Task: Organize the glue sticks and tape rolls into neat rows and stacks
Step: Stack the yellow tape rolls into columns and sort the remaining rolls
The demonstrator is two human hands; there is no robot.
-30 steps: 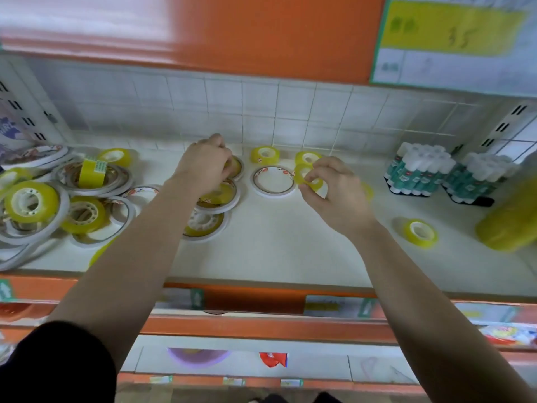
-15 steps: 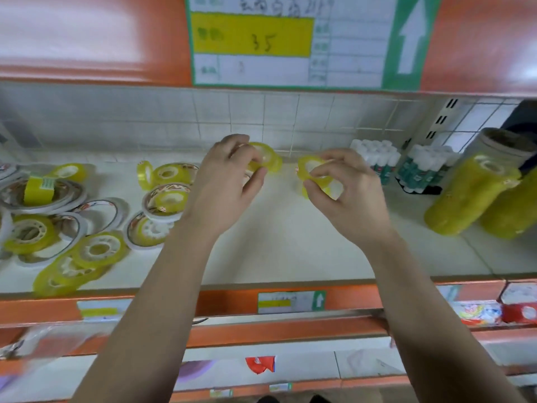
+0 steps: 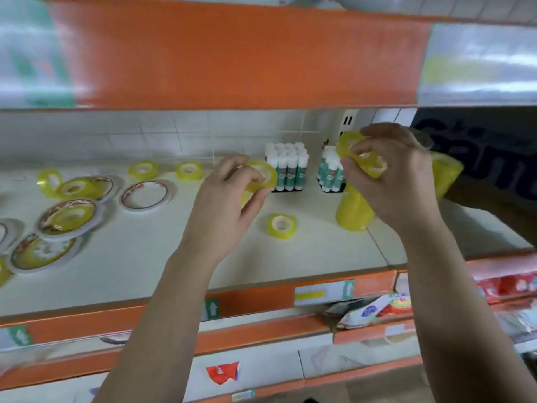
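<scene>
The left hand (image 3: 229,196) pinches a yellow tape roll (image 3: 263,177) between thumb and curled fingers, just left of the glue stick pack (image 3: 287,167), with the roll's rim overlapping the pack's lower corner. Right of the pack, the right hand (image 3: 389,181) curls round more yellow tape (image 3: 369,164) (one roll or two, the blur will not say). It hides much of a second glue pack (image 3: 329,173) and the top of a tall yellow stack (image 3: 353,210). One loose roll (image 3: 282,226) lies in front of the pack. Far left of it, flat wide rolls (image 3: 40,253) run off the frame edge.

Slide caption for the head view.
Left hand and right hand grip tape rolls above shelf near glue sticks.
</scene>
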